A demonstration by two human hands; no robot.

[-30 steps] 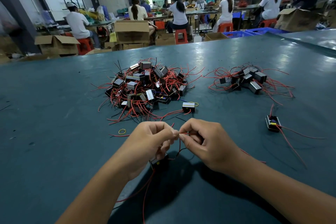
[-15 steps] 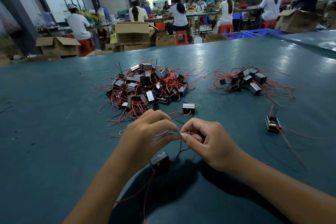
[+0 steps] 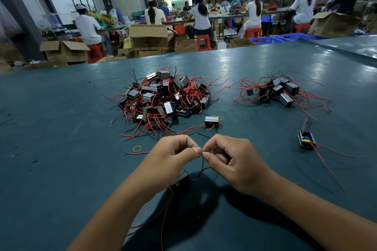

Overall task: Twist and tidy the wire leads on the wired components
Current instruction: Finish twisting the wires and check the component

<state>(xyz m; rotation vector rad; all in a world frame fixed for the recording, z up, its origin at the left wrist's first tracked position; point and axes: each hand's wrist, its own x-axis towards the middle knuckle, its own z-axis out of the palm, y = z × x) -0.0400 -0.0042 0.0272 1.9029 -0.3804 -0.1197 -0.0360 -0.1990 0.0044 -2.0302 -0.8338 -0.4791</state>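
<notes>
Red wire lead (image 3: pixel 211 152) spans the small gap between the two hands, near centre of the teal surface (image 3: pixel 61 149).

Head view. Left hand (image 3: pixel 173 156) has its fingers curled, thumb and forefinger pinching the lead at its left end. Right hand (image 3: pixel 230 161) likewise curled, pinching the same lead just beside the left fingertips. Held component (image 3: pixel 180 181), a small black block, sits just below the left hand, mostly hidden by it; its leads run up to the pinch and others trail down towards the near edge.

Judgement on the step: twisting is under way. To do it well, keep one pinch fixed and roll the other, hands close together so the twist stays tight, and let the block hang or rest slack so the leads are not strained at their roots.

Room: large pile of components (image 3: pixel 163 98) lies far-centre, its stray leads reaching close to the knuckles. Smaller pile (image 3: pixel 279 91) far-right, well apart. Single component (image 3: pixel 212 122) just beyond the hands; another component (image 3: pixel 306 140) to the right with long leads. Yellow rubber band (image 3: pixel 137 148) left of the left hand. Bare surface shows left and near-right; the far edge is well away.
</notes>
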